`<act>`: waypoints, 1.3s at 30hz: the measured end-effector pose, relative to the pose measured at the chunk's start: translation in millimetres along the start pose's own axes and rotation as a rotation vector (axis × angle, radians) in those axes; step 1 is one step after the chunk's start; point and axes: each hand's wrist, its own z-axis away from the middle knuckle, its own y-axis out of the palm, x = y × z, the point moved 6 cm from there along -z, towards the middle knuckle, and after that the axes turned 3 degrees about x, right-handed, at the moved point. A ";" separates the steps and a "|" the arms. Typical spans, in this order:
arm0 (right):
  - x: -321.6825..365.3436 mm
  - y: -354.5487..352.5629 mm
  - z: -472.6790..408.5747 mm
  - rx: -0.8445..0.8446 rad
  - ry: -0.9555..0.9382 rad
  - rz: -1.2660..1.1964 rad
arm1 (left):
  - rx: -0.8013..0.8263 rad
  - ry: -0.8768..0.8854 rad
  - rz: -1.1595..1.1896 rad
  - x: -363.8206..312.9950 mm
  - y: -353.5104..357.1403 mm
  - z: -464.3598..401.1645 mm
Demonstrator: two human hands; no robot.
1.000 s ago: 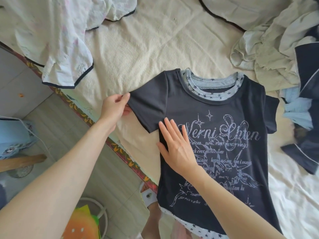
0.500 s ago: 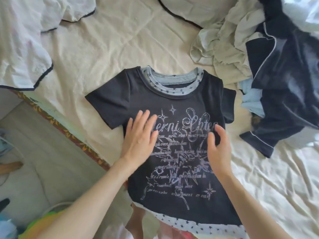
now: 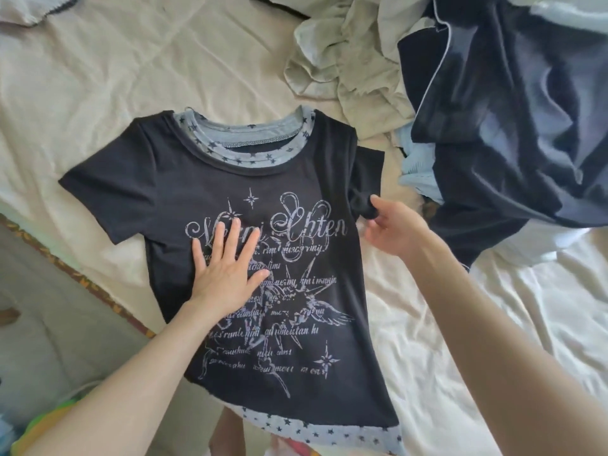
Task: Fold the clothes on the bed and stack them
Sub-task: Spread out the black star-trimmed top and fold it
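A black t-shirt [image 3: 171,192] with a pale printed graphic and star-patterned grey collar and hem lies face up on the cream bed [image 3: 98,77]. Its hem hangs over the bed's near edge. My left hand [image 3: 227,274] lies flat with straight fingers on the printed chest. My right hand [image 3: 394,228] pinches the shirt's right sleeve at its lower edge, where the fabric bunches between thumb and fingers.
A dark navy garment with pale piping [image 3: 500,133] is heaped at the right, over a light blue piece [image 3: 418,172]. Crumpled pale green-grey cloth [image 3: 345,60] lies behind the shirt. White rumpled sheet [image 3: 493,324] covers the right. The bed's patterned edge [image 3: 65,274] and floor are at left.
My right hand moved from the shirt's chest out to the right sleeve and took hold of it. My left hand stayed flat on the print. The view shifted right.
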 end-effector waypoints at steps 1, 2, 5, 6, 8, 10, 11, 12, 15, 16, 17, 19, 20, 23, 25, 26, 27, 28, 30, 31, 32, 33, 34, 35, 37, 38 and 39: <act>4.2 -3.0 2.1 -0.007 -0.024 0.035 | 0.008 -0.011 -0.007 -0.9 -0.4 -0.4; 10.9 -8.8 4.1 -0.036 -0.092 0.055 | 0.021 -0.023 -0.012 -1.8 -0.5 -1.0; 30.8 -26.6 14.7 -0.140 -0.380 0.175 | 0.053 -0.050 -0.008 -4.1 0.1 -2.1; 35.6 -33.1 18.1 -0.214 -0.463 0.307 | 0.055 -0.053 -0.006 -4.2 -0.2 -2.2; 35.4 -43.7 20.9 -0.330 -0.520 0.469 | 0.052 -0.059 -0.006 -4.1 -1.1 -2.6; 23.9 -49.3 12.2 -0.294 -0.394 0.426 | 0.049 -0.068 -0.020 -4.1 -1.2 -2.2; 18.3 -48.6 8.3 -0.225 -0.321 0.367 | 0.048 -0.070 -0.028 -4.4 -1.0 -2.3; 15.3 -45.3 4.8 -0.128 -0.267 0.275 | 0.048 -0.070 -0.031 -4.6 -0.7 -2.5; 14.6 -28.3 -1.4 0.140 -0.192 -0.093 | 0.035 -0.068 0.003 -6.7 -2.9 -1.0; 14.6 -25.2 -3.4 0.167 -0.178 -0.134 | 0.011 -0.066 0.038 -9.2 -5.9 0.1; 12.7 -23.6 -4.8 0.169 -0.167 -0.126 | -0.023 -0.064 0.083 -12.9 -9.9 0.9; 6.9 -20.8 -5.0 0.158 -0.132 -0.079 | -0.082 -0.077 0.176 -20.6 -17.5 0.8; 4.5 -18.4 -3.3 0.159 -0.113 -0.082 | -0.089 -0.092 0.207 -24.1 -19.5 -0.7; 12.5 -16.1 3.5 0.133 -0.200 -0.048 | -0.068 -0.152 0.269 -30.3 -20.0 -5.8; 25.0 -20.5 9.8 0.061 -0.374 -0.007 | -0.079 -0.170 0.295 -29.7 -19.6 -6.9; 31.5 -23.6 16.0 0.001 -0.483 0.071 | -0.086 -0.170 0.297 -28.4 -19.1 -6.6; 37.0 -27.3 22.0 -0.078 -0.598 0.199 | -0.093 -0.166 0.292 -26.9 -18.1 -5.6; 39.1 -30.7 26.6 -0.152 -0.678 0.348 | -0.097 -0.160 0.283 -25.5 -17.1 -4.8; 34.6 -39.4 28.3 -0.253 -0.686 0.571 | -0.097 -0.150 0.263 -24.0 -15.2 -3.7; 30.2 -42.7 25.4 -0.260 -0.636 0.629 | -0.095 -0.150 0.254 -23.8 -14.5 -3.6; 26.2 -45.1 21.7 -0.252 -0.569 0.660 | -0.094 -0.152 0.249 -24.0 -14.1 -3.7; 24.8 -46.7 17.8 -0.247 -0.511 0.658 | -0.097 -0.156 0.246 -24.3 -13.8 -4.0; 27.2 -46.8 14.1 -0.253 -0.478 0.620 | -0.101 -0.159 0.245 -24.7 -13.6 -4.4; 32.9 -44.9 10.8 -0.264 -0.469 0.566 | -0.104 -0.161 0.243 -25.1 -13.3 -4.8; 51.7 -35.3 4.2 -0.285 -0.505 0.529 | -0.108 -0.163 0.240 -25.0 -12.1 -5.4; 61.4 -29.0 0.5 -0.288 -0.530 0.553 | -0.108 -0.162 0.237 -24.9 -11.3 -5.7; 68.8 -22.2 -2.5 -0.280 -0.540 0.585 | -0.107 -0.161 0.235 -24.6 -10.6 -5.9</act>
